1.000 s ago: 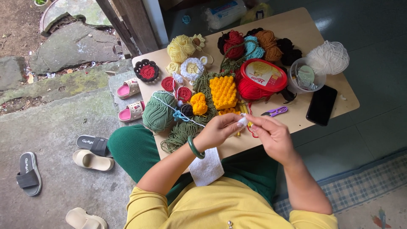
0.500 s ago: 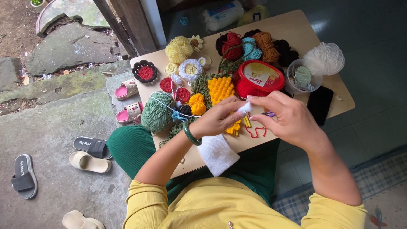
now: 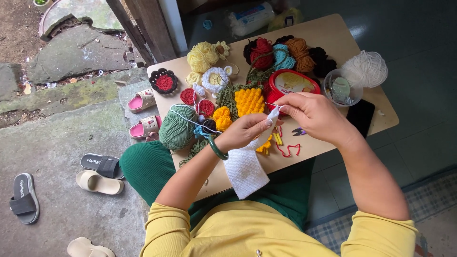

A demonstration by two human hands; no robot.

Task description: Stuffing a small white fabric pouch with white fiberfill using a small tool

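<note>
Your left hand is closed on the top edge of a white crocheted strip, which hangs off the near edge of the wooden table onto your lap. Your right hand, at three o'clock from the left and almost touching it, pinches a thin crochet hook at the strip's top. At nine o'clock sits a green yarn ball; at twelve, a yellow crocheted piece and a red round tin. Bare tabletop lies just below your right wrist, beside red yarn scraps. A clear plastic cup stands at two o'clock.
</note>
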